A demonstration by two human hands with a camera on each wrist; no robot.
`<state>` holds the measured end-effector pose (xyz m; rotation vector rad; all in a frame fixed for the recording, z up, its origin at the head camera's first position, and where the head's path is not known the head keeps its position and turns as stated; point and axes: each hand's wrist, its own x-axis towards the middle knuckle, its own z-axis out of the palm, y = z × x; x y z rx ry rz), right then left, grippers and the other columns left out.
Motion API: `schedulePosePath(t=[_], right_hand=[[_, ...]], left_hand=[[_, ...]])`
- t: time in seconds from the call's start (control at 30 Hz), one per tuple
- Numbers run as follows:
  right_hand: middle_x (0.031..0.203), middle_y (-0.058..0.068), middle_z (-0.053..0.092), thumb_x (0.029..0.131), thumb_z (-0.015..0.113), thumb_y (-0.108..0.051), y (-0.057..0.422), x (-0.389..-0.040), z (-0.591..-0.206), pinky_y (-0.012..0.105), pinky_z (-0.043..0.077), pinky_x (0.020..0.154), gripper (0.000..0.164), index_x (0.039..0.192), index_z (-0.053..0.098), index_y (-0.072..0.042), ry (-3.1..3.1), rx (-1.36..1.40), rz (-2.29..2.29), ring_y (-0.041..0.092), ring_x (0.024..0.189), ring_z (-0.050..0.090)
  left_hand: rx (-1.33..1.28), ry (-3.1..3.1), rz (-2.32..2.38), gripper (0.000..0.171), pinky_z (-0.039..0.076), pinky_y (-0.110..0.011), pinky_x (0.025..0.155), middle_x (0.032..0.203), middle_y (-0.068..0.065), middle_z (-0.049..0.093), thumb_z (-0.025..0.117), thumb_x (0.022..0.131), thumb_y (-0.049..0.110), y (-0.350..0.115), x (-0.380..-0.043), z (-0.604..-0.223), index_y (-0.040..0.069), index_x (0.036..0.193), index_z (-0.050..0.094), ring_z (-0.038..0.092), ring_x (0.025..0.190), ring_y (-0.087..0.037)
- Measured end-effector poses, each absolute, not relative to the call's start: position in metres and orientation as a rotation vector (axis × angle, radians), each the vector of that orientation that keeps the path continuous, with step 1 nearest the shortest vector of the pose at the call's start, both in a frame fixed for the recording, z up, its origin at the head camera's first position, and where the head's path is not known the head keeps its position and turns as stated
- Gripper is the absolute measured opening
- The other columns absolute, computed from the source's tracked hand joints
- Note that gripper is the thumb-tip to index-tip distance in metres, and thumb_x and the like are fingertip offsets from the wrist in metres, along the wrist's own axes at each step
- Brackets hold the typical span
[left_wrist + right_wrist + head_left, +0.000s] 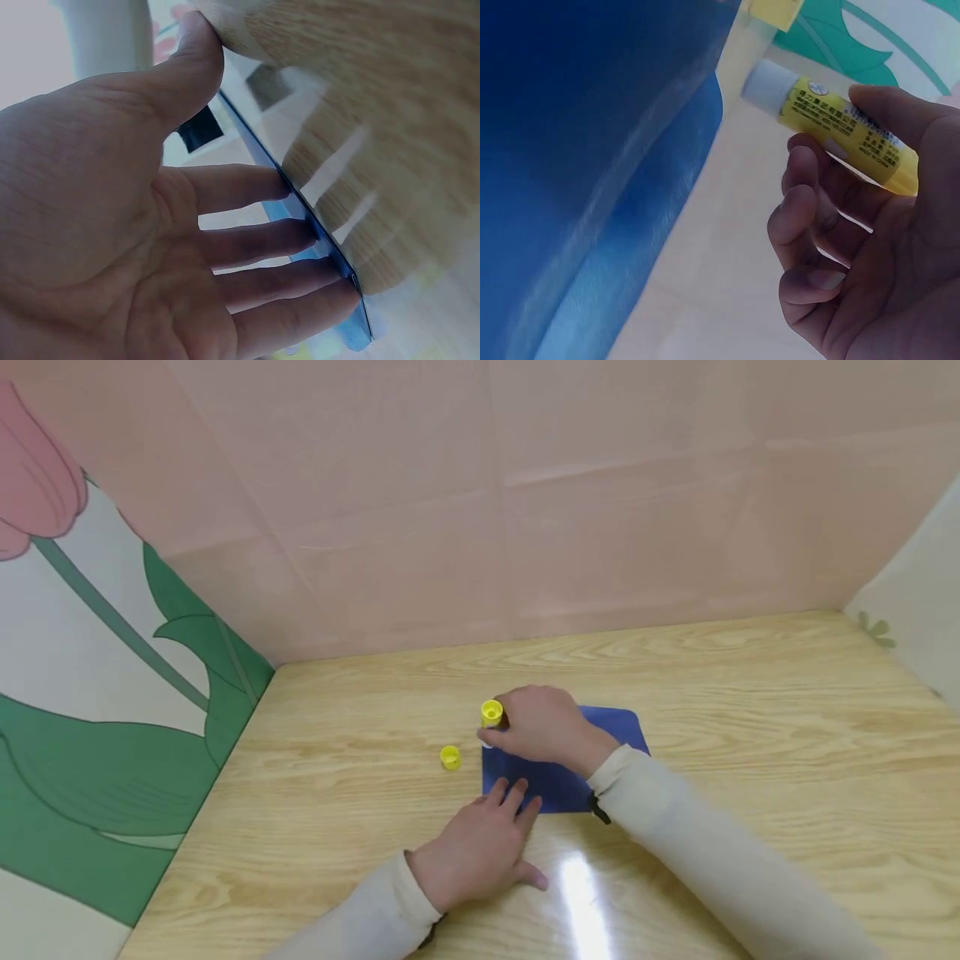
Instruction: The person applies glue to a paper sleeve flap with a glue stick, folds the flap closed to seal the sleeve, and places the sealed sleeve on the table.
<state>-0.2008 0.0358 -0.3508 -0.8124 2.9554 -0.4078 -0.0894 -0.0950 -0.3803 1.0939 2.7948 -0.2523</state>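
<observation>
My right hand (547,727) grips a yellow glue stick (844,127) between thumb and curled fingers. Its white end (769,84) is turned down toward the far left corner of a blue sheet (555,785), and its yellow base points up. With fingers spread and nearly straight, my left hand (477,850) rests at the sheet's near left edge. In the left wrist view, its fingertips (330,274) touch that edge while the thumb stands apart. Left of the sheet stands a small yellow cap (450,757), separate from the glue stick.
A wood-grain table (337,793) lies under everything, with a bright light reflection near its front. Behind it rises a pink backdrop (390,527). A panel printed with a tulip and green leaves (90,768) borders the left side, and a pale panel (915,602) the right.
</observation>
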Motion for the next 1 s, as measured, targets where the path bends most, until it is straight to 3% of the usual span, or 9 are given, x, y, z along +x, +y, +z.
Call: schedulePosePath(t=[0.27, 0.37, 0.47, 0.53, 0.7, 0.9, 1.0], right_hand=[[0.066, -0.005, 0.057, 0.085, 0.055, -0.061, 0.023, -0.201, -0.359, 0.030, 0.040, 0.048, 0.041, 0.072, 0.055, -0.022, 2.903, -0.693, -0.342, 0.013, 0.058, 0.054], [0.088, -0.004, 0.066, 0.085, 0.054, -0.063, 0.023, -0.201, -0.360, 0.035, 0.048, 0.058, 0.046, 0.098, 0.064, -0.021, 2.928, -0.705, -0.325, 0.016, 0.075, 0.063], [0.117, -0.001, 0.065, 0.085, 0.054, -0.065, 0.023, -0.201, -0.359, 0.041, 0.052, 0.073, 0.062, 0.127, 0.055, -0.021, 2.937, -0.732, -0.323, 0.020, 0.097, 0.065], [0.121, 0.001, 0.063, 0.085, 0.054, -0.065, 0.024, -0.201, -0.359, 0.041, 0.052, 0.077, 0.066, 0.134, 0.050, -0.022, 2.926, -0.749, -0.364, 0.020, 0.100, 0.065], [0.100, -0.007, 0.064, 0.087, 0.059, -0.057, 0.026, -0.204, -0.359, 0.033, 0.050, 0.072, 0.047, 0.120, 0.057, -0.023, 2.854, -0.843, -0.558, 0.009, 0.082, 0.060], [0.073, -0.009, 0.062, 0.090, 0.061, -0.047, 0.032, -0.210, -0.363, 0.031, 0.047, 0.069, 0.025, 0.103, 0.061, -0.025, 2.714, -0.954, -0.741, 0.009, 0.064, 0.055], [0.070, -0.009, 0.060, 0.090, 0.061, -0.044, 0.034, -0.212, -0.365, 0.029, 0.046, 0.068, 0.021, 0.100, 0.060, -0.026, 2.680, -0.968, -0.763, 0.009, 0.062, 0.054]], left_hand=[[1.074, 2.812, -0.226, 0.084, 0.047, -0.037, 0.102, 0.146, -0.017, 0.044, 0.049, 0.083, 0.070, -0.096, -0.087, -0.382, 0.009, 0.141, 0.046, 0.047, 0.131, -0.035], [1.067, 2.802, -0.226, 0.084, 0.047, -0.037, 0.103, 0.147, -0.017, 0.043, 0.048, 0.084, 0.070, -0.096, -0.088, -0.382, 0.009, 0.142, 0.045, 0.046, 0.132, -0.035], [1.066, 2.792, -0.224, 0.083, 0.047, -0.037, 0.103, 0.147, -0.016, 0.042, 0.048, 0.084, 0.069, -0.096, -0.088, -0.381, 0.009, 0.142, 0.045, 0.046, 0.132, -0.035], [1.062, 2.783, -0.217, 0.083, 0.047, -0.037, 0.103, 0.147, -0.016, 0.042, 0.048, 0.084, 0.069, -0.096, -0.089, -0.380, 0.009, 0.142, 0.044, 0.045, 0.133, -0.034], [1.077, 2.780, -0.216, 0.083, 0.047, -0.037, 0.102, 0.147, -0.016, 0.042, 0.048, 0.084, 0.069, -0.096, -0.090, -0.380, 0.010, 0.142, 0.044, 0.045, 0.133, -0.035], [1.090, 2.784, -0.239, 0.083, 0.047, -0.037, 0.103, 0.147, -0.016, 0.042, 0.047, 0.084, 0.070, -0.096, -0.091, -0.381, 0.010, 0.143, 0.044, 0.045, 0.133, -0.035], [1.084, 2.779, -0.238, 0.083, 0.046, -0.037, 0.103, 0.148, -0.016, 0.042, 0.047, 0.085, 0.070, -0.096, -0.091, -0.381, 0.010, 0.143, 0.044, 0.044, 0.134, -0.035]])
